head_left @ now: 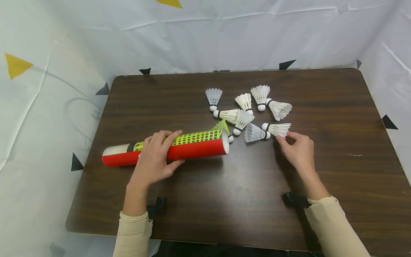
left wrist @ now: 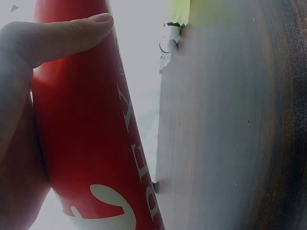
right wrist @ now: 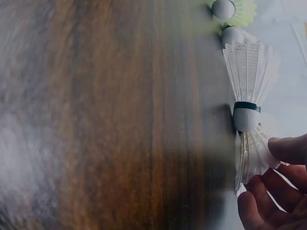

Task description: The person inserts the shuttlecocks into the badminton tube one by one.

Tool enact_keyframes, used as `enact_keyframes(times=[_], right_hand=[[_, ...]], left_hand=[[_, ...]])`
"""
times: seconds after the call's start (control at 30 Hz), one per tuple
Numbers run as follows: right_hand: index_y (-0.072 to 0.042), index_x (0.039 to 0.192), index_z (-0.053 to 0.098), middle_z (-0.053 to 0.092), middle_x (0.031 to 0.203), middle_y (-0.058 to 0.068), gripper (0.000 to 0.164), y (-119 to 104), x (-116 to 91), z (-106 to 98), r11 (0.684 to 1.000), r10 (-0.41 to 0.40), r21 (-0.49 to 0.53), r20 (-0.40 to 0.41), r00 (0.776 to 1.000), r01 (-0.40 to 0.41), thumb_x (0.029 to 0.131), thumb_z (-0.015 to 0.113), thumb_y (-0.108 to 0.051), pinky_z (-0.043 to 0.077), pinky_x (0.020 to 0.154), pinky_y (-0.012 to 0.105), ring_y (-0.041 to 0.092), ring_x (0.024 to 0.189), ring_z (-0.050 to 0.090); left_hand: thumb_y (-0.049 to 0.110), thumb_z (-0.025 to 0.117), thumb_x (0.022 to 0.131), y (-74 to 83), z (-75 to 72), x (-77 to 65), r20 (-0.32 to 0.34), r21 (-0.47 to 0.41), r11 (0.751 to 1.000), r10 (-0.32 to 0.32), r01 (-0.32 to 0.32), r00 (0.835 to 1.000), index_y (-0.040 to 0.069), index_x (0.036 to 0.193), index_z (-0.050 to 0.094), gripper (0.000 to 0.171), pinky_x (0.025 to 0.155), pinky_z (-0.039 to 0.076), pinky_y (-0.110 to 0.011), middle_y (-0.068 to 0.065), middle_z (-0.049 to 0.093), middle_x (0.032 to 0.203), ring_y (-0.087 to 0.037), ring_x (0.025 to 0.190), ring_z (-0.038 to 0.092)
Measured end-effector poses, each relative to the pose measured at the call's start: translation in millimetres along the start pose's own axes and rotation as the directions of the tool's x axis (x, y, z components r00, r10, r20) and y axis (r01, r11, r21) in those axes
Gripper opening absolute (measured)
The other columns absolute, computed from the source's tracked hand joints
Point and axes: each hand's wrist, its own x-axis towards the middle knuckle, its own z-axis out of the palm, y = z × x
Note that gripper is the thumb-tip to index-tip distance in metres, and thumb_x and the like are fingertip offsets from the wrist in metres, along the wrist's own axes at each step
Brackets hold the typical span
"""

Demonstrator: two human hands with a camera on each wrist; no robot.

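My left hand [head_left: 155,157] grips a red and yellow-green shuttlecock tube [head_left: 199,151] around its middle. The tube lies slanted, its right end round and pale. Up close in the left wrist view, the thumb [left wrist: 81,36] lies across the tube's red side [left wrist: 86,120], which bears pale lettering. My right hand [head_left: 298,150] pinches the feathered skirt of a white shuttlecock [head_left: 278,129] between thumb and fingers; its cork points left. Right beside that cork lies a white netted-skirt shuttlecock [right wrist: 247,81]. A yellow-green shuttlecock [head_left: 224,126] is partly hidden behind the tube's right end.
Several more white shuttlecocks lie loosely grouped behind, among them one at the back left [head_left: 213,98], one at the back [head_left: 260,96] and one at the right [head_left: 279,109]. The dark wooden table [head_left: 346,185] has white sheeting [head_left: 205,43] behind and beside it.
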Motion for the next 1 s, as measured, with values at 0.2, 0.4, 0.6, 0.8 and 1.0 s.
enact_keyframes(times=[0.2,0.4,0.6,0.8,1.0], right_hand=[[0.006,0.11,0.071,0.07,0.099,0.025,0.035,-0.6,1.1,-1.7,1.0,-0.009,0.023,-0.006,1.0,0.009,0.09,0.07,-0.023,0.046,0.083,0.051,0.042,0.096,0.065],[0.008,0.116,0.067,0.067,0.108,0.027,0.037,0.5,2.3,-6.6,0.999,0.019,0.037,0.033,0.999,-0.02,0.095,0.063,-0.023,0.044,0.088,0.052,0.041,0.101,0.062],[0.006,0.113,0.07,0.069,0.102,0.025,0.033,0.2,1.8,-11.7,0.999,0.023,0.04,-0.012,1.0,-0.023,0.095,0.063,-0.021,0.042,0.078,0.042,0.036,0.091,0.062],[0.004,0.107,0.073,0.071,0.099,0.023,0.031,-7.8,0.3,-23.3,0.997,0.009,0.071,-0.097,0.995,-0.003,0.092,0.068,-0.022,0.04,0.068,0.024,0.022,0.081,0.061],[0.004,0.1,0.075,0.072,0.086,0.008,0.024,-25.0,-3.5,-39.5,0.984,-0.032,0.164,-0.201,0.979,0.066,0.088,0.074,-0.016,0.04,0.057,0.009,-0.009,0.06,0.052]], left_hand=[[0.037,0.087,0.067,-1.3,0.4,0.9,0.005,0.005,1.0,-0.002,0.002,1.0,0.022,0.145,0.043,0.091,0.095,0.038,-0.051,-0.005,0.052,0.125,-0.025,0.112,0.048],[0.037,0.087,0.066,-0.9,0.2,0.6,0.002,0.004,1.0,0.003,-0.003,1.0,0.022,0.145,0.043,0.091,0.094,0.038,-0.051,-0.005,0.052,0.125,-0.025,0.112,0.048],[0.038,0.087,0.066,-0.9,-0.1,0.4,0.007,0.008,1.0,0.003,-0.003,1.0,0.023,0.146,0.042,0.093,0.096,0.037,-0.051,-0.005,0.052,0.126,-0.025,0.114,0.047],[0.038,0.087,0.067,-0.8,-0.6,-0.5,0.002,0.016,1.0,0.006,-0.006,1.0,0.023,0.146,0.043,0.092,0.096,0.037,-0.051,-0.005,0.052,0.126,-0.026,0.114,0.047],[0.037,0.087,0.067,-0.9,-0.5,-1.3,0.0,0.008,1.0,0.01,-0.01,1.0,0.022,0.145,0.043,0.091,0.096,0.037,-0.052,-0.005,0.052,0.126,-0.026,0.114,0.047]])
